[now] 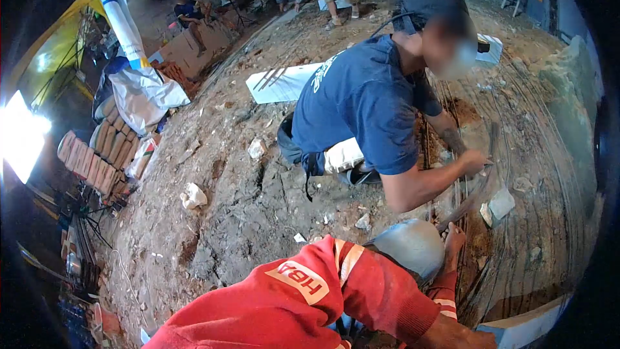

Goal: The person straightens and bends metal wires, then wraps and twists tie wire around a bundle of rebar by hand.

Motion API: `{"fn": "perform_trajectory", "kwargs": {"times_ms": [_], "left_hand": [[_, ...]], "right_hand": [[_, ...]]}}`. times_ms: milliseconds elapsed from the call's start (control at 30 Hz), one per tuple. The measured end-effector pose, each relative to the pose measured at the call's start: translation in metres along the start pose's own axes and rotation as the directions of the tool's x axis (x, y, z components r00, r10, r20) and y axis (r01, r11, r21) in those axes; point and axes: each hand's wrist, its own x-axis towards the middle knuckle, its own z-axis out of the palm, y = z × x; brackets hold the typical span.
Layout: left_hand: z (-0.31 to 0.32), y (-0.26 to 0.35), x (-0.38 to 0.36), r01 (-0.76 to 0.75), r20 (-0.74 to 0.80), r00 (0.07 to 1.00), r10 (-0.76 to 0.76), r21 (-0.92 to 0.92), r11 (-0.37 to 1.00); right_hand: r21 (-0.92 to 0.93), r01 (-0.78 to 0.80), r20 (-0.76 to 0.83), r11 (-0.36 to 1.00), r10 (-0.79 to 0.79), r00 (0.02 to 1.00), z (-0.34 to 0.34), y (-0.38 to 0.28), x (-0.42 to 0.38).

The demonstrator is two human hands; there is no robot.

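Note:
My left arm, in a red sleeve with an HBA patch, crosses the bottom of the head view. Its hand, my left hand (457, 336), lies at the lower edge beside a pale block (526, 324), its fingers cut off by the frame. Above it, past a striped cuff, my right hand (455, 240) is closed near the ground by my denim knee (410, 245); what it grips I cannot tell. A dark strip (475, 200) runs from there toward a co-worker's hand (475, 161). Long thin rods (542, 174) lie along the dirt.
A co-worker (361, 103) in a navy shirt and cap crouches close in front. White stones (194, 196) and rubble dot the uneven ground. A white block (278, 84) lies behind this person. Stacked sacks (103, 155) and a bright lamp (24, 136) stand left; more people are at the back.

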Motion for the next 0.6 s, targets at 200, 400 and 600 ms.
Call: {"fn": "perform_trajectory", "kwargs": {"times_ms": [200, 400, 600], "left_hand": [[0.000, 0.013, -0.008, 0.242, 0.057, 0.968, -0.242, 0.005, 0.970], [0.012, 0.033, -0.010, 0.492, 0.242, 0.851, -0.466, -0.054, 0.869], [-0.018, 0.063, 0.006, 0.544, 0.370, 0.742, -0.559, 0.156, 0.825]], "right_hand": [[-0.450, 0.148, 0.100, 0.881, -0.115, 0.988, -0.037, 0.002, 0.034], [-0.921, 0.306, 0.025, 0.241, -0.747, 0.664, -0.119, -0.015, -0.002], [-0.879, 0.174, -0.155, 0.443, -0.613, 0.775, -0.163, 0.020, -0.012]]}}
